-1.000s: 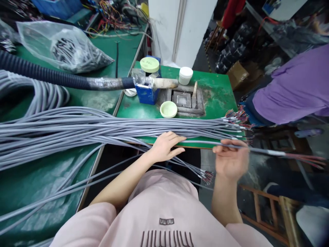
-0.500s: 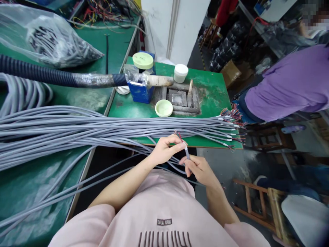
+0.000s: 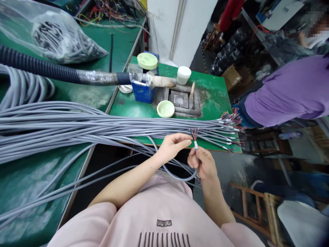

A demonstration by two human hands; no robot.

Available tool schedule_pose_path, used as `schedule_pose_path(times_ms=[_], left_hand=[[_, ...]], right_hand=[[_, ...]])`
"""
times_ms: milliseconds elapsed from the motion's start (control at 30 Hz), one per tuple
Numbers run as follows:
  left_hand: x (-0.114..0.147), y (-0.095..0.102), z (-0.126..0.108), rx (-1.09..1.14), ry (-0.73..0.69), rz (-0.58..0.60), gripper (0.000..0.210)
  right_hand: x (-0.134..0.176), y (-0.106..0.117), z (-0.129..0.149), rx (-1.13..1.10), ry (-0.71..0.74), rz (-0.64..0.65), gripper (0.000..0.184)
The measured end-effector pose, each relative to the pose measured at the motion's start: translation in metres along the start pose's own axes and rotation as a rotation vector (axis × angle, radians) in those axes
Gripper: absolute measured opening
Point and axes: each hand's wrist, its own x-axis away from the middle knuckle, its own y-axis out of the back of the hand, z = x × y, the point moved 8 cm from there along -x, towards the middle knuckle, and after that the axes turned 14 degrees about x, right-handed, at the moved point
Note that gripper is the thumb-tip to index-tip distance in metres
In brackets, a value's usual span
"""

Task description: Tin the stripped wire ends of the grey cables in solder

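My right hand point(image 3: 205, 163) grips a grey cable point(image 3: 197, 156) just below its stripped end, fingers wrapped round the jacket. Above a white band point(image 3: 196, 145), thin coloured wires point(image 3: 194, 134) fan upward. My left hand point(image 3: 175, 145) is at the left edge of these wires, fingers stretched out and thumb tip close to the index tip; whether it touches a wire is hard to see. The held cable loops down and back to the left. Behind both hands, a thick bundle of grey cables point(image 3: 128, 125) lies across the table, its stripped ends point(image 3: 232, 120) at the right edge.
On the green table point(image 3: 218, 92) are a blue box point(image 3: 142, 92), a hose nozzle point(image 3: 164, 81), a white jar point(image 3: 183, 75), a pale green dish point(image 3: 166, 109) and a square metal-framed pot point(image 3: 179, 99). A person in purple point(image 3: 285, 92) is at the right, near a wooden stool point(image 3: 253, 202).
The cable end has moved right and turned upright, its wires now fanned out. My left fingers have come off the white band and straightened. My right hand has shifted right.
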Motion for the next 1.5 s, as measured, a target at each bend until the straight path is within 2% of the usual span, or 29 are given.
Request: schedule_pose_path(times_ms=[100,300,467,567,667,800,900,1100,1233,1367,1433,1500], left_hand=[[-0.003,0.003,-0.003,0.040,-0.010,-0.034,0.030],[-0.005,0.002,-0.009,0.078,-0.069,-0.051,0.028],[-0.006,0.006,-0.010,0.071,-0.114,-0.086,0.029],[-0.005,0.009,-0.005,0.070,-0.106,-0.089,0.029],[-0.003,0.008,0.004,0.089,-0.066,-0.082,0.031],[-0.001,0.006,0.013,0.127,-0.038,-0.085,0.029],[0.000,0.006,0.013,0.168,-0.057,-0.090,0.028],[0.002,0.013,-0.010,0.138,-0.213,-0.153,0.028],[0.000,0.019,-0.010,0.175,-0.219,-0.159,0.028],[-0.005,0.033,-0.007,0.244,-0.181,-0.229,0.029],[-0.004,0.037,-0.017,0.265,-0.186,-0.253,0.028],[0.005,0.034,-0.037,0.257,-0.222,-0.224,0.027]], right_hand=[[-0.003,-0.006,-0.004,-0.066,-0.046,0.052,0.030],[-0.004,-0.008,-0.008,-0.024,-0.083,0.041,0.032],[-0.004,-0.004,-0.006,0.047,-0.011,0.019,0.028],[-0.005,0.005,0.005,0.228,0.091,-0.082,0.025],[-0.005,0.012,0.020,0.514,0.168,-0.226,0.043],[-0.003,0.011,0.041,0.796,0.305,-0.394,0.026],[-0.004,0.007,0.053,0.860,0.418,-0.432,0.022],[-0.012,-0.008,0.083,0.984,0.711,-0.342,0.012],[-0.026,-0.018,0.094,1.054,0.705,-0.321,0.013],[-0.045,-0.036,0.105,1.067,0.712,-0.229,0.017],[-0.060,-0.044,0.113,1.107,0.711,-0.181,0.018],[-0.080,-0.050,0.120,1.179,0.703,-0.144,0.019]])
